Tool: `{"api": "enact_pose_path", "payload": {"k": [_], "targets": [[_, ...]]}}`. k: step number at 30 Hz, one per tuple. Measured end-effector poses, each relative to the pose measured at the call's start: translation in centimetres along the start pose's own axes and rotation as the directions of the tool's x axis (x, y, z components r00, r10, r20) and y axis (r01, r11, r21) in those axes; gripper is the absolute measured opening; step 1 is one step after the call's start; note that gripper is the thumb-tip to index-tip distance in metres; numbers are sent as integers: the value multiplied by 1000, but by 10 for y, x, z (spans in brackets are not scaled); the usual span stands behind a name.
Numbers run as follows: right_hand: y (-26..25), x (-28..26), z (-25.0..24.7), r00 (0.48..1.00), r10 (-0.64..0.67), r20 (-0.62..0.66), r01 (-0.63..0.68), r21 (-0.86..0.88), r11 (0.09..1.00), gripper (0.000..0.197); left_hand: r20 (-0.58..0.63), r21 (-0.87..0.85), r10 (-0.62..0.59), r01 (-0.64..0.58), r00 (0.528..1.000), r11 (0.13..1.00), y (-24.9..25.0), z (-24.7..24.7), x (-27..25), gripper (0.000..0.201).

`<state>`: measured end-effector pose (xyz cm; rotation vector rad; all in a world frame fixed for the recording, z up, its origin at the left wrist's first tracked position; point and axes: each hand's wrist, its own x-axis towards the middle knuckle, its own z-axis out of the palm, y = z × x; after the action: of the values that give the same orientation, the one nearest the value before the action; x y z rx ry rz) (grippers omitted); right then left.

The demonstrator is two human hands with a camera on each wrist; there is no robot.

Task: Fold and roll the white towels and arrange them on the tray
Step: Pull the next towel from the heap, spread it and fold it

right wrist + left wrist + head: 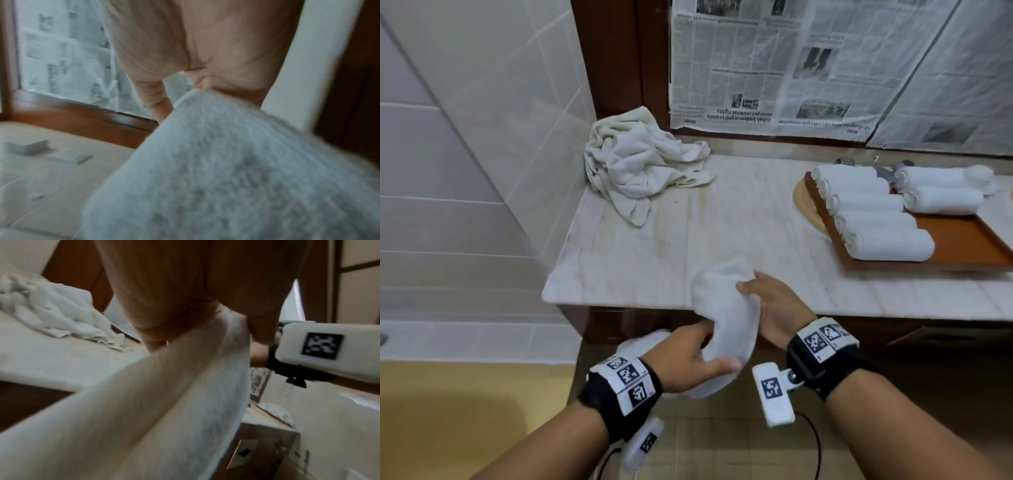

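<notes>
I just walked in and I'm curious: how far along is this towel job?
Well along, it seems. Seven rolled towels already lie on the tray. The left hand and right hand both hold one white towel above the counter's edge, not yet rolled. A crumpled pile at the back left is untouched.

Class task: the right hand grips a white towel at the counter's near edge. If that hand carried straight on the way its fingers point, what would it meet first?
Probably the towel itself, lying across the right hand; beyond it, bare counter. Depth is uncertain.
</notes>
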<state>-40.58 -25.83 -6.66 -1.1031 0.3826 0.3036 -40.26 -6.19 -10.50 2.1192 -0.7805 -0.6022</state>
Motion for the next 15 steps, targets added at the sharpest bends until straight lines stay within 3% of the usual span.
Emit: {"api": "enact_pose_path", "payload": {"k": [2, 5, 7, 8, 10, 13, 15], "targets": [[-10, 0, 1, 997, -50, 62, 48, 34, 998, 52, -35, -252, -106, 94, 994, 963, -6, -9, 6, 78], [-20, -8, 5, 985, -76, 155, 76, 6, 997, 48, -50, -681, -218, 126, 975, 721, -3, -23, 23, 100], [-24, -11, 2, 980, -103, 168, 120, -97, 988, 50, -53, -846, -240, 84, 969, 527, 8, -32, 41, 88], [-27, -11, -1, 977, -122, 176, 150, -157, 976, 49, -67, -878, -236, 56, 969, 476, 16, -38, 49, 76], [-33, -13, -11, 967, -197, 163, 242, -336, 910, 32, -111, -867, -166, -14, 980, 498, 35, -46, 65, 51], [-47, -12, -32, 917, -378, 124, 370, -613, 697, 12, -222, -691, -21, -142, 975, 709, 54, -49, 87, 28], [-61, -9, -50, 864, -485, 137, 446, -654, 611, 9, -330, -552, 14, -205, 944, 808, 67, -47, 104, 25]]}}
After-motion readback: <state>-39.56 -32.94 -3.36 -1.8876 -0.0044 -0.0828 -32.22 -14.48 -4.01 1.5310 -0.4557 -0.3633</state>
